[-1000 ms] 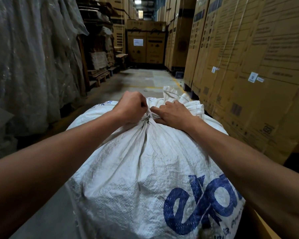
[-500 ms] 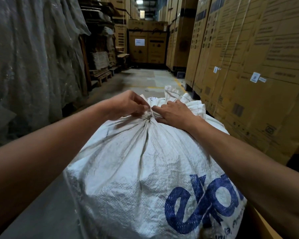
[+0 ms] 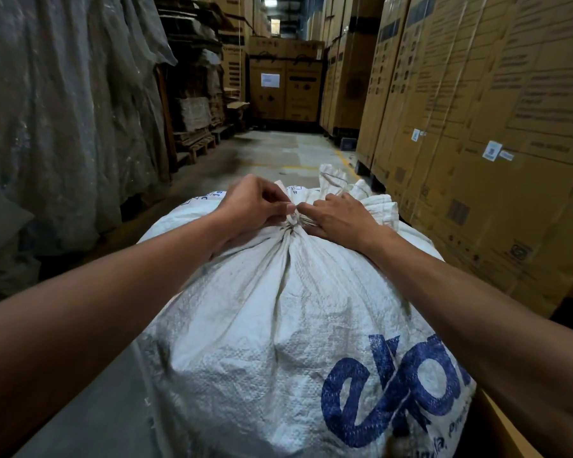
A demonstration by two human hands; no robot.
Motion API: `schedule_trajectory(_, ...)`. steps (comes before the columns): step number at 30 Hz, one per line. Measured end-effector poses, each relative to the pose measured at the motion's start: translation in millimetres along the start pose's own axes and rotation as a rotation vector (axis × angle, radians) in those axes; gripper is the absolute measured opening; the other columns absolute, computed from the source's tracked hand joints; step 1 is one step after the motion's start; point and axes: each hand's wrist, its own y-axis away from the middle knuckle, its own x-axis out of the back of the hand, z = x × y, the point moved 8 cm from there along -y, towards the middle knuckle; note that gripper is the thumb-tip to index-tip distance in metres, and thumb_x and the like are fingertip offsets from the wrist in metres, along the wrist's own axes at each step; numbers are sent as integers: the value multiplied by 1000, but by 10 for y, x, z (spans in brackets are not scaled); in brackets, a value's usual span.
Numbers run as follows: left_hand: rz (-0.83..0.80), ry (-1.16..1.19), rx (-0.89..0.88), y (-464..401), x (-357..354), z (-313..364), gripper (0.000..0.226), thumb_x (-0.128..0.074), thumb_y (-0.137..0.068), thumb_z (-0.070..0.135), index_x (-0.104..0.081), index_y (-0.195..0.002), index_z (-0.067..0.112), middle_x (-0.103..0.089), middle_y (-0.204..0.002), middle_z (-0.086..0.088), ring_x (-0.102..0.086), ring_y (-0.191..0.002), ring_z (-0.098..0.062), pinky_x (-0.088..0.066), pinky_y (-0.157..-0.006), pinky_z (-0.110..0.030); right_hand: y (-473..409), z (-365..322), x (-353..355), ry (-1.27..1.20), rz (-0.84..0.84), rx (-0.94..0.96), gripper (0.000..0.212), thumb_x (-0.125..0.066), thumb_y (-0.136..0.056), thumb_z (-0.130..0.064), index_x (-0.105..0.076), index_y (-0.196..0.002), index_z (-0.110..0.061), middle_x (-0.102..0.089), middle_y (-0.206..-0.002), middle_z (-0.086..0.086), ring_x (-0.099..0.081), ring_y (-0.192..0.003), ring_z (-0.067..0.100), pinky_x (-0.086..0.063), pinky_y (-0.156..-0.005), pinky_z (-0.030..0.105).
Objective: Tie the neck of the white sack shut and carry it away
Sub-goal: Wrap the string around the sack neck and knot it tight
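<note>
White woven plastic sack with blue lettering (image 3: 262, 325) stands full in the warehouse aisle beside stacked brown cardboard cartons (image 3: 477, 127) | left hand (image 3: 255, 203) pinches the pale tie strip (image 3: 291, 216) at the gathered neck, apparently to cinch it | right hand (image 3: 338, 216), fingers loosely extended, presses the bunched mouth flat, steadying it.

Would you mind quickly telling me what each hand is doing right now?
Left hand: closed, pinching the tie strip at the neck of the white sack.
Right hand: fingers on the gathered neck; whether it grips cannot be told.
</note>
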Motion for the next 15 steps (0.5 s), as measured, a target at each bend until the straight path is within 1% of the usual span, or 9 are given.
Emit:
schedule_trajectory(2,8,-74,-10,-4,-17,-42,8,-89,-89,27,-86,-93,20,-82,-80,2,-70,-63,2,-47,-59,-7,-3,-14,-9,-3,6,6,55,-30,-103,-63,-51,-141,-30,-73,-108,5,-66,-100,33,-47,-86,46)
schedule_trajectory(4,81,-102,-15,-15,-16,-86,12,-91,-87,29,-84,-90,20,-81,-78,2,-69,-64,-3,-48,-57,-10,-6,-29,-7,8,27,15,51,-36,-103,-61,-53,-140,-31,-73,-106,4,-67,-98,34,-47,-83,45)
schedule_trajectory(5,120,-83,-16,-19,-16,-94,15,-92,-85,27,-81,-89,18,-80,-77,0,-70,-62,-4,-48,-55,-10,-5,-29,2,15,36,17,53,-33,-102,-62,-53,-140,-31,-74,-105,4,-67,-97,34,-47,-82,44)
schedule_trajectory(7,147,-40,-15,-26,-39,-87,17,-91,-87,22,-77,-89,13,-79,-73,-2,-71,-58,-2,-50,-54,-12,1,-30,11,13,37,14,65,-18,-98,-65,-52,-141,-31,-74,-105,5,-67,-97,34,-47,-81,44)
schedule_trajectory(8,131,-25,-7,-38,-56,-86,14,-88,-90,21,-77,-90,13,-80,-73,-2,-71,-57,-1,-51,-57,-13,5,-27,20,5,34,10,72,-12,-94,-66,-53,-141,-30,-73,-105,5,-66,-98,34,-46,-81,44)
schedule_trajectory(10,46,8,-5,-65,-68,-101,10,-82,-96,24,-81,-96,14,-81,-79,-2,-73,-63,-2,-54,-66,-17,13,-15,43,-12,32,0,78,-7,-90,-67,-53,-139,-28,-73,-107,6,-66,-101,34,-46,-83,45)
schedule_trajectory(12,-81,21,-42,-61,-52,-107,12,-80,-98,30,-83,-101,18,-83,-87,-3,-74,-75,-6,-57,-78,-22,10,-19,47,-12,30,-1,78,-6,-89,-67,-52,-139,-28,-73,-110,6,-65,-103,35,-46,-83,45)
schedule_trajectory(13,-142,16,-67,-51,-49,-114,13,-81,-96,31,-83,-104,20,-84,-92,-3,-73,-80,-8,-56,-83,-24,2,-29,47,-10,28,2,77,-7,-90,-67,-52,-139,-29,-73,-110,6,-65,-103,35,-46,-83,46)
schedule_trajectory(15,-196,-17,-110,-37,-47,-127,15,-86,-92,29,-84,-105,21,-84,-95,-1,-72,-82,-7,-56,-86,-26,-14,-37,52,-7,24,10,70,-11,-94,-66,-51,-138,-29,-73,-109,6,-65,-103,35,-46,-83,46)
